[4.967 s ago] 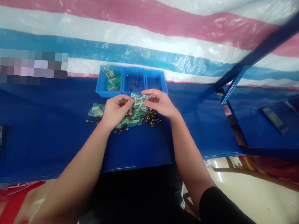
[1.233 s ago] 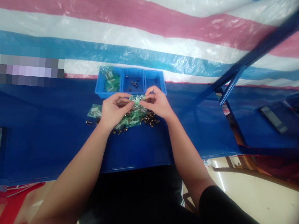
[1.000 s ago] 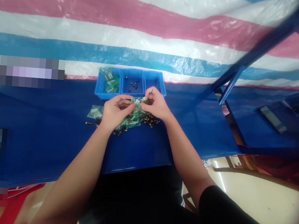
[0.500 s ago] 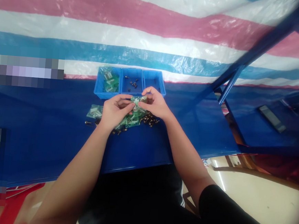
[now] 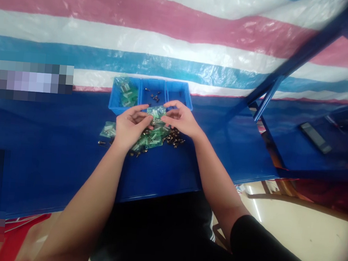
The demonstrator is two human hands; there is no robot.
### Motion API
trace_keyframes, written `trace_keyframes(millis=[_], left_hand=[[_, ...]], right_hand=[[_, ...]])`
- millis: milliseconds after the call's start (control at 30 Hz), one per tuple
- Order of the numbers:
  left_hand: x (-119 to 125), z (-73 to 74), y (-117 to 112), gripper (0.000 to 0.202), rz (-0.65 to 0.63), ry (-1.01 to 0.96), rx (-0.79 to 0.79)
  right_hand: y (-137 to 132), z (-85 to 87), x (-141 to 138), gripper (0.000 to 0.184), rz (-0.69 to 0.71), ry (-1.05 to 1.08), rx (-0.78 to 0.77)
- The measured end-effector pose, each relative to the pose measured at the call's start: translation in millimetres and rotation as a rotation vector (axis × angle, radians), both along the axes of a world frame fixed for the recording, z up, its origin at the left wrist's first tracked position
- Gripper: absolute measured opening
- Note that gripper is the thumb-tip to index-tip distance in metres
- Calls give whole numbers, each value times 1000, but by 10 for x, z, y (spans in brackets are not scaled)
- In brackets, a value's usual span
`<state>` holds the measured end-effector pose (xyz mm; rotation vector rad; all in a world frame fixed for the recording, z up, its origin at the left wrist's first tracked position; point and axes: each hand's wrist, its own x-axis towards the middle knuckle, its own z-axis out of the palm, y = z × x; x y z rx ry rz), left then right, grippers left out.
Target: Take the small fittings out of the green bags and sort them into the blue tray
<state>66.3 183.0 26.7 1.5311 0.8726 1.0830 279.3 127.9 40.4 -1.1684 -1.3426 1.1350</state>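
My left hand (image 5: pixel 129 126) and my right hand (image 5: pixel 181 120) meet over a blue table (image 5: pixel 54 153), both pinching one small clear plastic bag (image 5: pixel 155 112) with green and white parts inside. Beneath the hands lies a heap of similar green bags (image 5: pixel 149 138) mixed with small dark metal screws (image 5: pixel 173 137). One more bag (image 5: pixel 109 129) lies apart, left of my left hand. Just behind the hands stands a blue three-part tray (image 5: pixel 151 96): bags fill its left compartment, a few dark screws lie in the middle one, and I cannot tell what the right one holds.
A striped plastic sheet (image 5: pixel 169 37) hangs behind the table. A blue metal frame leg (image 5: pixel 273 88) slants at the right. Beyond it, a dark flat device (image 5: pixel 315 137) lies on a second blue surface. Pale floor (image 5: pixel 290 224) shows at lower right.
The two hands have stayed together over the heap. Since half a second ago the held bag has shifted slightly left and up, and my right fingers have spread a little.
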Motion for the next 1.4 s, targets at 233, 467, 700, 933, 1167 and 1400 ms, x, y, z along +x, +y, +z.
trace_keyframes(millis=[233, 467, 700, 933, 1167, 1400], left_hand=[[-11, -22, 9, 39, -1, 15, 13], [-16, -11, -9, 28, 22, 45, 10], [-14, 42, -34, 22, 61, 109, 77], [-14, -23, 3, 27, 68, 59, 71], [-9, -36, -3, 23, 77, 19, 122], [-4, 18, -48, 29, 49, -48, 154]], right_hand=[[24, -26, 19, 48, 3, 7, -41], [33, -26, 24, 43, -26, -4, -16], [43, -54, 34, 42, -35, -17, -24], [42, -37, -3, 48, 18, 63, -2], [16, 4, 31, 37, -84, -4, 59], [-6, 52, 73, 31, -18, 133, -6]])
